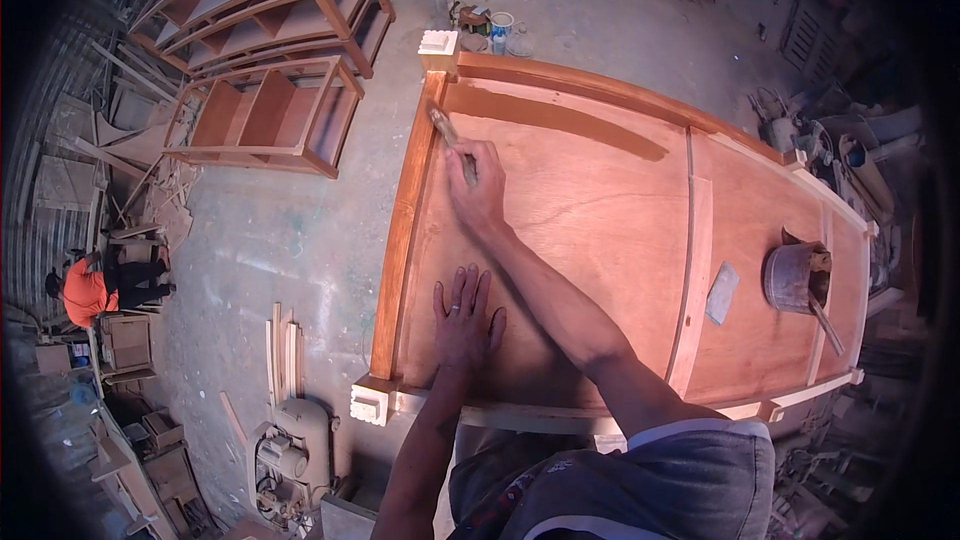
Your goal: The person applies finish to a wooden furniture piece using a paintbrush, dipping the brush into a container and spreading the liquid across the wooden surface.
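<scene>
Beneath me lies a large wooden furniture panel (550, 270) with a raised frame and pale corner blocks; its left and far rails are orange-brown (408, 220). My right hand (475, 180) grips a paintbrush (443, 125) against the left rail near the far corner. A wet brown stain stroke (560, 120) runs along the panel's far part. My left hand (465, 330) lies flat on the panel's left part, fingers apart, holding nothing. To the right, a container (785, 280) with a stick leaning from it and a grey rectangular sheet (722, 292) rest on the panel.
Wooden shelving frames (250, 120) stand at upper left. A person in an orange top (85, 290) is low beside scrap wood at the left. A compressor (298, 460) and upright wood strips (285, 350) are at lower left; cans (490, 30) stand beyond the panel.
</scene>
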Demonstrator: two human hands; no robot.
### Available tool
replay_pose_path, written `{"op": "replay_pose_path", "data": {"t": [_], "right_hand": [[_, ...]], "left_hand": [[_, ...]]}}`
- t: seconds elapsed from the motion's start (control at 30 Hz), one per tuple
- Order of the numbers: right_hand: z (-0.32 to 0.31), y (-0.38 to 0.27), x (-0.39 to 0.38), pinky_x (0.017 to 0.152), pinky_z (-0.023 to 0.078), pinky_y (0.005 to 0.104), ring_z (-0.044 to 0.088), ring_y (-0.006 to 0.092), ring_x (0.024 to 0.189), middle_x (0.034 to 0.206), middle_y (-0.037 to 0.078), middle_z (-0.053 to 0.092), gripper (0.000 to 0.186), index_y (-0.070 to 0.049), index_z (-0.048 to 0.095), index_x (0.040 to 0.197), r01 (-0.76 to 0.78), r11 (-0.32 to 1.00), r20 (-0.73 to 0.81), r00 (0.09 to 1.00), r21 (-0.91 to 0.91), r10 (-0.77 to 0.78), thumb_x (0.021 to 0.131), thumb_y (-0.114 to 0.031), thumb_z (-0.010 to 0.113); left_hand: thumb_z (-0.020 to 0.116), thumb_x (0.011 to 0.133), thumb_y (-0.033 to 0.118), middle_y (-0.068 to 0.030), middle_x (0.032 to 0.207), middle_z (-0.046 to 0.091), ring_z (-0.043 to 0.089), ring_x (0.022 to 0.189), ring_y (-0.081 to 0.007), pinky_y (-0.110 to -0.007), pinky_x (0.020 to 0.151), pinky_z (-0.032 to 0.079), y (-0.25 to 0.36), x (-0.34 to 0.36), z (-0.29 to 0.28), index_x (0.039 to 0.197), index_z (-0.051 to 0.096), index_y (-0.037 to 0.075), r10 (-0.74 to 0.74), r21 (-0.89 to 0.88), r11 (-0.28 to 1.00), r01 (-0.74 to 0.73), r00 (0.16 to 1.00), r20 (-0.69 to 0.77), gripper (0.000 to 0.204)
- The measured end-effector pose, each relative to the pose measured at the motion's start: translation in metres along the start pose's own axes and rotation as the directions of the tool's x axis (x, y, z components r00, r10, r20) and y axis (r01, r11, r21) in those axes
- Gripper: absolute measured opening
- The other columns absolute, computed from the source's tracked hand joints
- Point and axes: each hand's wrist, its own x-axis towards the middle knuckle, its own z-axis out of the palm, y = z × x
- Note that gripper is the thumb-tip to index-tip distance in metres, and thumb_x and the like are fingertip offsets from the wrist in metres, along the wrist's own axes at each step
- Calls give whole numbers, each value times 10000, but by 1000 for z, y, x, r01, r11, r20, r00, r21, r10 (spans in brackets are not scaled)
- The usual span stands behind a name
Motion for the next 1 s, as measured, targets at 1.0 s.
{"op": "replay_pose_path", "data": {"t": [1.0], "right_hand": [[7,-29,43,781,501,460,582,387,871,1062,228,528,207,-3,577,1023,41,976,275,961,-216,20,823,41,545]], "left_hand": [[508,933,373,-163,1566,313,255,1467,-321,-553,1171,160,4,-1,-7,1487,359,41,-14,11,1000,13,996,86,663]]}}
